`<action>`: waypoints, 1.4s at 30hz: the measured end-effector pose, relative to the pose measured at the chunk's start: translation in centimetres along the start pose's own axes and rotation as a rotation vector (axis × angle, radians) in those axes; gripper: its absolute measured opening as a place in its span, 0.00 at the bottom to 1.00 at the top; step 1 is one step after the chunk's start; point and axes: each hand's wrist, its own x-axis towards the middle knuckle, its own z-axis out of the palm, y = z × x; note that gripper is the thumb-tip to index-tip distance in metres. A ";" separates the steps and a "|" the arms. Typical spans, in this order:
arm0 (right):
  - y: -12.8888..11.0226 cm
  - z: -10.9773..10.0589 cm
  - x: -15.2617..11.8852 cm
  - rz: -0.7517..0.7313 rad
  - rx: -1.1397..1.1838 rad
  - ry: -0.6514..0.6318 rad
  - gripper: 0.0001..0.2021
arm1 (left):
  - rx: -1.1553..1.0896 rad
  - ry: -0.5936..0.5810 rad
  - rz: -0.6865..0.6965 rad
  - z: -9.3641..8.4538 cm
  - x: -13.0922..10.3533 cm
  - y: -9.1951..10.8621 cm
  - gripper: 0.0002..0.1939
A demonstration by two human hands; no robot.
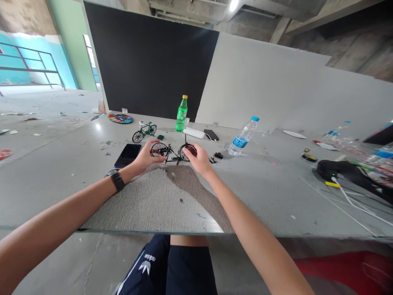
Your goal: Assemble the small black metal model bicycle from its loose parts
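Note:
A small model bicycle [173,155] is held upside down just above the table, its two black spoked wheels upward. My left hand [147,155] grips it at the left wheel, thumb and fingers around the rim. At the other end, my right hand [198,157] pinches the right wheel between thumb and fingers. A second model bicycle [144,132], green and black, stands upright behind my left hand. Near it lies a small green piece [160,137]. Small black parts [218,155] rest to the right of my right hand.
A phone [128,155] lies left of my left hand. Behind are a paint palette [120,119], a green soda bottle [181,114], a white power bank [194,132] and a dark flat device [211,135]. A water bottle [244,137] stands right; black gear with cables [340,170] lies far right.

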 end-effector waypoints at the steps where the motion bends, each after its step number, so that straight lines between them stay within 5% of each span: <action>1: -0.2 0.0 0.0 -0.001 0.078 -0.022 0.17 | -0.101 -0.019 -0.040 0.0 -0.1 0.4 0.44; 4: -1.0 0.3 -0.2 0.011 0.308 -0.116 0.17 | -0.274 -0.101 -0.148 0.2 -0.5 1.3 0.34; 7: -1.3 0.8 -0.5 0.077 0.468 -0.125 0.18 | -0.199 -0.142 -0.131 0.3 -0.8 1.9 0.28; 10: -1.2 1.1 -0.5 0.142 0.566 -0.101 0.19 | 0.030 -0.196 -0.011 0.5 -0.9 2.1 0.33; 14: -1.1 1.2 -0.5 0.183 0.634 -0.096 0.18 | 0.334 -0.111 0.219 0.5 -0.9 1.9 0.24; 18: -1.5 1.1 -0.6 0.243 0.693 -0.140 0.18 | 0.398 -0.071 0.291 0.4 -1.0 1.9 0.20; 23: -1.4 0.7 -0.2 0.245 0.699 -0.080 0.18 | 0.328 -0.060 0.181 0.5 -1.4 2.4 0.19; 29: -0.9 0.2 0.3 0.137 0.553 0.107 0.20 | 0.128 0.154 0.105 0.5 -1.1 1.8 0.18; 36: -0.5 0.3 -0.3 -0.030 0.107 -0.011 0.22 | -0.294 0.201 -0.003 0.6 -0.6 1.7 0.18; 42: -0.6 0.7 -0.7 -0.057 0.069 -0.125 0.19 | -0.404 0.145 -0.123 0.6 -0.7 1.6 0.20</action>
